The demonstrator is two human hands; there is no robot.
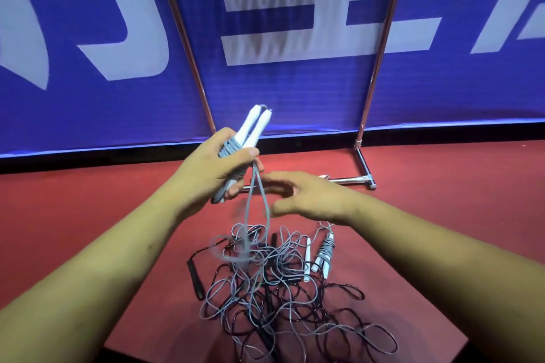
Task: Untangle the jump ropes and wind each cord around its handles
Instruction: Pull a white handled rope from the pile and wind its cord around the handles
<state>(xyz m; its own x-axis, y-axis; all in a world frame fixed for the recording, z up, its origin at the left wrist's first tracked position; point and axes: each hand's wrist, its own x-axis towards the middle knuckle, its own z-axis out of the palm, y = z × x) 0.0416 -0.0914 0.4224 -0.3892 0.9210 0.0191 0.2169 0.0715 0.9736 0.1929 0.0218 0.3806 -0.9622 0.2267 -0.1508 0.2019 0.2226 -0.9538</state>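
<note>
My left hand (215, 168) grips a pair of white jump-rope handles (254, 129) held together, with grey cord wound round their lower part. Two strands of grey cord (261, 200) hang from that hand into a tangled pile of grey and black cords (274, 289) on the red floor. My right hand (306, 196) hovers just right of the hanging strands, fingers extended and blurred; whether it touches the cord I cannot tell. In the pile lie a black handle (196, 278), a loose white handle (307, 259) and a white-handled rope (324, 253) with cord wound on it.
A blue banner with white lettering (295, 23) stands behind on a chrome frame. The frame's foot bar (351, 180) lies on the red floor just beyond my right hand. A darker floor strip runs along the bottom edge.
</note>
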